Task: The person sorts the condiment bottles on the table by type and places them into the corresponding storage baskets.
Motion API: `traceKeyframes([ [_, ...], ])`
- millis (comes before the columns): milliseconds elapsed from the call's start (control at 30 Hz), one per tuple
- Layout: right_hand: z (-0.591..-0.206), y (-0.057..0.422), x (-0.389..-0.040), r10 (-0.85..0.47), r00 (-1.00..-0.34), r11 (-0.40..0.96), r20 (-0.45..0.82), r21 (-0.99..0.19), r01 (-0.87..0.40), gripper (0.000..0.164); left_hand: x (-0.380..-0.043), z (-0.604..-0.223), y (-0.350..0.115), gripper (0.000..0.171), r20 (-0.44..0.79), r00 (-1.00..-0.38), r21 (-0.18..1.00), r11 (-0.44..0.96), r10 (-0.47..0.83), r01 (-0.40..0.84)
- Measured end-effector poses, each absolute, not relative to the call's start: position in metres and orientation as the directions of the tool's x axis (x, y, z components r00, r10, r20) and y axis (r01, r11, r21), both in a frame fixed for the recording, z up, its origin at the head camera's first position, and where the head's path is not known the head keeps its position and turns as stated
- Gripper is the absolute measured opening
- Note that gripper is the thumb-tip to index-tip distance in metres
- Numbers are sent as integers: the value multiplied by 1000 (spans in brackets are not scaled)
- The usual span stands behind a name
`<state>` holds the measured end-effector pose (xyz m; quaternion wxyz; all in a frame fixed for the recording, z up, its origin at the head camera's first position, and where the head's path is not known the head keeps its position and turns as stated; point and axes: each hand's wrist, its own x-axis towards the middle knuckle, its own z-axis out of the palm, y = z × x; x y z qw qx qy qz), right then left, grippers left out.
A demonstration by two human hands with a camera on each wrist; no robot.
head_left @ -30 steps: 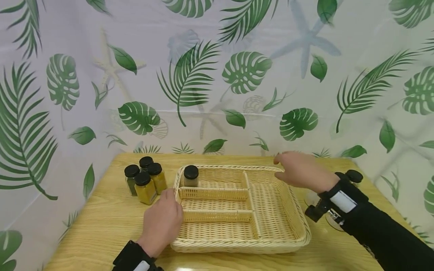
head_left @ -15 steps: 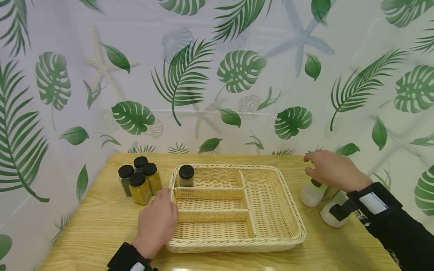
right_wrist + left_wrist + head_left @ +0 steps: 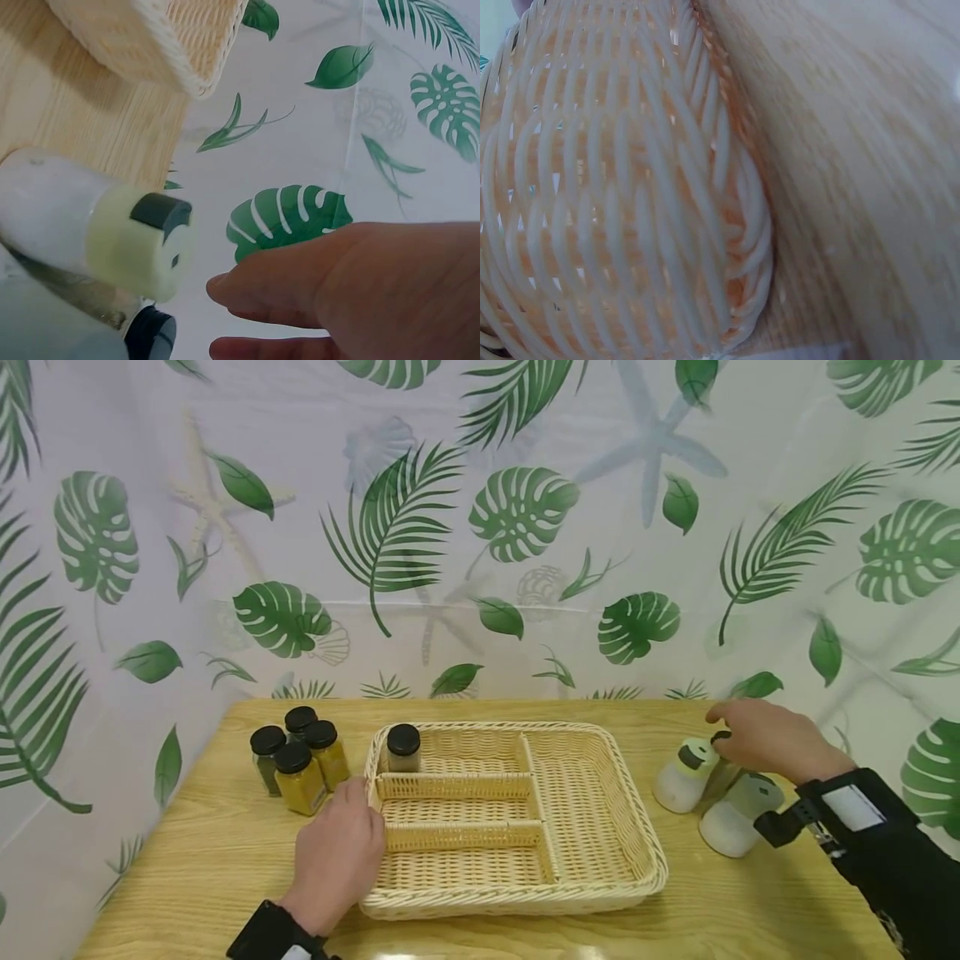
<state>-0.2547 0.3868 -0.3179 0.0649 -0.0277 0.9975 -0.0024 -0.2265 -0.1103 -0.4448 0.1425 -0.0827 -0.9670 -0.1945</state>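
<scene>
My left hand [image 3: 339, 852] grips the left rim of a divided wicker basket [image 3: 517, 903]; the basket's woven wall fills much of the left wrist view, the fingers mostly hidden. A spice jar [image 3: 403, 750] with a black lid stands in the basket's back left compartment. Over at the right, my right hand [image 3: 780, 739] hovers at a black-capped jar [image 3: 150, 334], thumb and fingers apart and nothing between them. That jar stands between two whitish bottles, one [image 3: 681, 777] with a pale green cap and one [image 3: 735, 822] nearer me, partly behind the wrist camera.
Left of the basket, several black-lidded jars stand in a cluster, among them a yellow-filled jar [image 3: 300, 785] at the front. The wooden table [image 3: 172, 868] ends at a leaf-patterned cloth [image 3: 465, 552] behind.
My right hand has moved right from the basket's back right corner to the bottles, which now show more fully. The left hand has stayed on the basket's rim. The view has shifted slightly.
</scene>
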Motion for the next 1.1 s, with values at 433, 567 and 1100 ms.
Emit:
traceKeyframes([
  [433, -337, 404, -265, -66, -987, 998, -149, 7, -67, 45, -225, -446, -115, 41, 307, -947, 359, 910, 94, 207],
  [567, -341, 412, -266, -59, -987, 998, -149, -7, -59, 46, -226, -445, -113, 39, 331, -938, 362, 904, 105, 229],
  [1100, -358, 419, -274, -80, -989, 997, -122, -25, -77, 40, -226, -445, -113, 39, 332, -938, 363, 904, 100, 225],
])
